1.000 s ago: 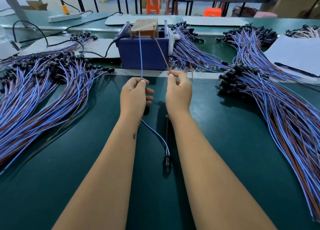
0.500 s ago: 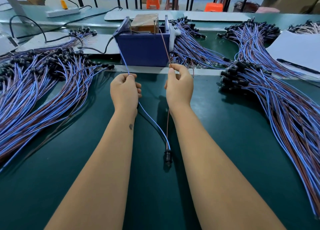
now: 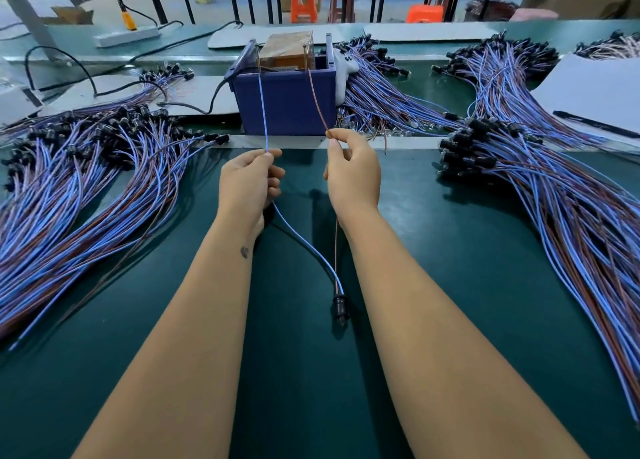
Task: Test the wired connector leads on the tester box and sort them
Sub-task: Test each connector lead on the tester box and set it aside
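Leftmost on the green bench mat [image 3: 104, 320], a broad heap of blue and brown wired leads [image 3: 79, 195] fans toward the near edge, black connectors bunched at its far end; behind it a white power strip [image 3: 128, 37] and a black cable [image 3: 86, 74] lie on the far bench. Nearer the middle, the left hand [image 3: 247, 185] pinches a blue wire [image 3: 264, 119] between thumb and fingertips, the other fingers curled beneath; the wire rises straight from the pinch to a metal post at the left of the tester box [image 3: 285, 102], a dark blue bin with a brown block set in it, though whether the tip touches the post cannot be made out. Below the hand the same wire curves down across the mat to a black connector [image 3: 340, 308], which lies flat between the two forearms. Beside it, the right hand [image 3: 351, 173] pinches a brown wire [image 3: 317, 98] at thumb and forefinger, held just in front of the box; that wire slants up to the post at the right of the box, and its lower run drops past the wrist to the same connector. Right of the box a white plastic piece [image 3: 341, 74] leans against its side, with a second spread of leads [image 3: 388, 102] lying behind; further right, a large pile of leads [image 3: 554, 199] sweeps down to the near right corner, its connectors stacked at the left end; a white sheet [image 3: 595, 91] bearing a black pen [image 3: 588, 122] sits at the far right.
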